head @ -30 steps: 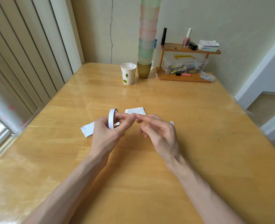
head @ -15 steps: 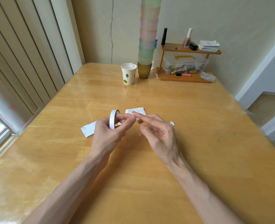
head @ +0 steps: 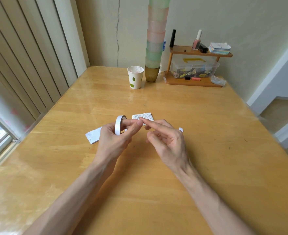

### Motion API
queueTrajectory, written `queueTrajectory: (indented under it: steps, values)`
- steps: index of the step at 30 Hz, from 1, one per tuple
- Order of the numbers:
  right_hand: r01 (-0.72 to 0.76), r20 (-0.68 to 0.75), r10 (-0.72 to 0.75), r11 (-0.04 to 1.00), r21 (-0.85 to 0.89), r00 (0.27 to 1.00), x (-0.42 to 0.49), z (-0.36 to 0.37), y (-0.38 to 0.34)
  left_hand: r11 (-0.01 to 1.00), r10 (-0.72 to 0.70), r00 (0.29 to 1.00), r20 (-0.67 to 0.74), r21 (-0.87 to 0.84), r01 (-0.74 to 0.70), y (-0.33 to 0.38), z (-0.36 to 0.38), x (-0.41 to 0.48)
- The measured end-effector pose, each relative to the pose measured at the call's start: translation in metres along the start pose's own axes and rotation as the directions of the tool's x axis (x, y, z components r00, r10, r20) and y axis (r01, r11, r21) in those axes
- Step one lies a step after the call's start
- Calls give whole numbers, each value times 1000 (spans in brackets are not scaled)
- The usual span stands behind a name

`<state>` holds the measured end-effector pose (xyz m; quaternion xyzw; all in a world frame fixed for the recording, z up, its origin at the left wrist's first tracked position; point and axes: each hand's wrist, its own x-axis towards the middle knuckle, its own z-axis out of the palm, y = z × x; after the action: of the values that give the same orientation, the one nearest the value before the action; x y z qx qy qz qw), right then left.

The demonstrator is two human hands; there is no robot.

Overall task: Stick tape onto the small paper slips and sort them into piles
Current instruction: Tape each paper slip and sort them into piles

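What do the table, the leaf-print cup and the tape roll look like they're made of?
The table looks like wood under a glossy coat: plank grain and window glare show. The leaf-print cup seems matte paper, with a rolled rim and printed leaves. The tape roll looks white and matte, perhaps paper or plastic; too small to tell.

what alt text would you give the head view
A person's left hand holds a white tape roll above a wooden table, the right hand touching its index finger to the left thumb. Paper slips lie beyond them.
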<state>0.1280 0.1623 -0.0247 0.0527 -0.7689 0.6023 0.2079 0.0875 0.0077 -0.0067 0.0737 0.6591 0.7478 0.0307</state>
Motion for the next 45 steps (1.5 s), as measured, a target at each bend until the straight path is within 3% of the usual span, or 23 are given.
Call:
queueTrajectory:
  steps: [45]
  values:
    - [5, -5, -5, 1000, 6, 1000, 1, -1, -1, 1000, 9, 1000, -3, -5, -9, 1, 0, -2]
